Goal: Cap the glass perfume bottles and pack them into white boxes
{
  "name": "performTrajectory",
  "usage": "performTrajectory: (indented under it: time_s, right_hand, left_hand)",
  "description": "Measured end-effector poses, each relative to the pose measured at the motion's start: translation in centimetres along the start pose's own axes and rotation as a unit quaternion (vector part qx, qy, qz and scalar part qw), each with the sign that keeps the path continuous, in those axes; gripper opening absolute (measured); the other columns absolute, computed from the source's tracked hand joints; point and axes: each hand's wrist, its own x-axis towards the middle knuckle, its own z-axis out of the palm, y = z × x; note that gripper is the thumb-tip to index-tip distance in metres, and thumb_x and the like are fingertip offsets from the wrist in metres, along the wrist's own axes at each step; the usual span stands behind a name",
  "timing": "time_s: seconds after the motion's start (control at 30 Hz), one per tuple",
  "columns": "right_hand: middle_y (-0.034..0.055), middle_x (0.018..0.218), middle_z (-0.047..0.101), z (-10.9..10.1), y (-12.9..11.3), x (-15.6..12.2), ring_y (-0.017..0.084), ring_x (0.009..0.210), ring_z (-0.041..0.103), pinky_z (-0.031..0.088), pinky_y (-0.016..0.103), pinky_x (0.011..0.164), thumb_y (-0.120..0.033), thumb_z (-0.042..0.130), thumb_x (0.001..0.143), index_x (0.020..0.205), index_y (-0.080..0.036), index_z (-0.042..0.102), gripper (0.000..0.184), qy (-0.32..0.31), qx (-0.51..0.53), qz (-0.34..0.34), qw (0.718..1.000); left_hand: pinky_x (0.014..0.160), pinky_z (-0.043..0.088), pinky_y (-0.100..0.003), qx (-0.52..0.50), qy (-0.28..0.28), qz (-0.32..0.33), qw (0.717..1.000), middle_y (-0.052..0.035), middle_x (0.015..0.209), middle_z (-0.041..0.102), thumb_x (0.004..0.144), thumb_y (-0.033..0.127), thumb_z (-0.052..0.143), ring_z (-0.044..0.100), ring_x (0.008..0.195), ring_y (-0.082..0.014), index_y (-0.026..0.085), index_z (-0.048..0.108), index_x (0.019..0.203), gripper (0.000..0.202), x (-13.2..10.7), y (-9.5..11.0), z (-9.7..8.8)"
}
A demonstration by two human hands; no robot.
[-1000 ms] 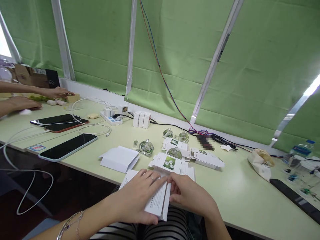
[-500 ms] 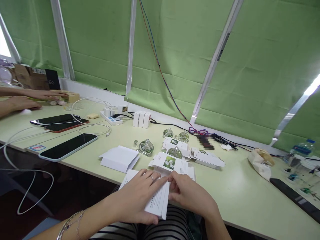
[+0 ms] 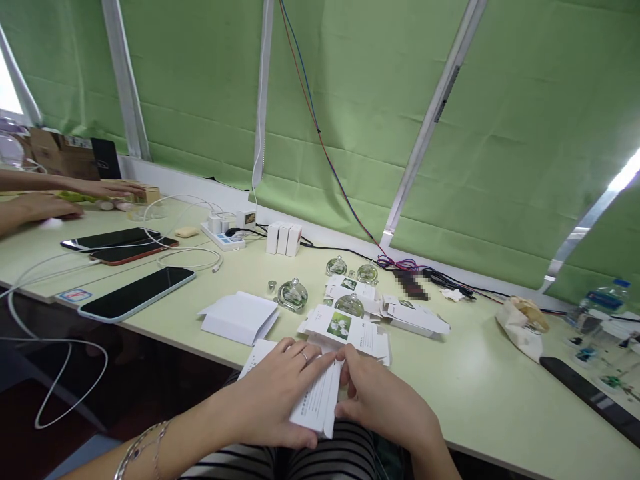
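Three smartphones and a white power strip share a pale desk with a plastic water bottle below green blinds.

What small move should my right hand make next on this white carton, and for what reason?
Perhaps the right hand should press along the white printed carton's right-hand edge, towards you. The left hand lies across the carton and seems to steady it, and the right fingertips are at that edge's far corner. Whether a flap there is fully tucked, I cannot tell.

Left grip spreads palm-down; right grip curls inward beside it.
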Motion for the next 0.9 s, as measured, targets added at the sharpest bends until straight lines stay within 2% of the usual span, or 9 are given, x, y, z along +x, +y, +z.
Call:
performTrajectory:
  time_s: [0.27,0.47,0.67,0.9]
  right_hand:
    - [0.0054,0.090,0.062,-0.2,-0.3,0.1,0.022,0.080,0.058,0.041,0.029,0.066,-0.022,0.058,0.071,0.098,-0.019,0.050,0.028,0.023,-0.035,0.001,0.999]
    - [0.0080,0.090,0.064,-0.3,-0.7,-0.1,0.024,0.080,0.060,0.042,0.031,0.066,-0.026,0.058,0.074,0.102,-0.015,0.052,0.031,0.026,-0.054,0.019,0.998]
    - [0.0051,0.084,0.067,-0.2,-0.5,0.2,0.023,0.080,0.062,0.043,0.031,0.067,-0.026,0.054,0.078,0.089,-0.020,0.058,0.014,0.007,-0.082,-0.019,0.996]
    - [0.0094,0.095,0.067,-0.6,-1.6,0.2,0.028,0.089,0.061,0.046,0.037,0.073,-0.023,0.047,0.080,0.108,-0.017,0.056,0.030,-0.012,-0.094,-0.039,0.995]
  left_hand:
    - [0.094,0.032,-0.048,0.002,-0.004,-0.002,1.000,-0.0145,0.119,0.051,0.066,0.059,0.063,0.048,0.106,-0.0336,0.018,0.033,0.136,0.087,-0.2,0.3,-0.3]
    - [0.094,0.033,-0.047,-0.004,-0.007,-0.008,1.000,-0.0146,0.117,0.052,0.064,0.056,0.066,0.049,0.105,-0.0332,0.017,0.036,0.134,0.085,-0.1,0.4,-0.4]
    - [0.094,0.033,-0.048,-0.001,-0.001,-0.011,1.000,-0.0142,0.115,0.053,0.066,0.060,0.062,0.049,0.104,-0.0333,0.018,0.036,0.134,0.084,-0.2,0.5,-0.4]
    - [0.095,0.032,-0.048,0.011,0.000,-0.009,1.000,-0.0148,0.117,0.053,0.067,0.062,0.059,0.048,0.106,-0.0331,0.017,0.034,0.135,0.085,-0.3,0.4,0.1]
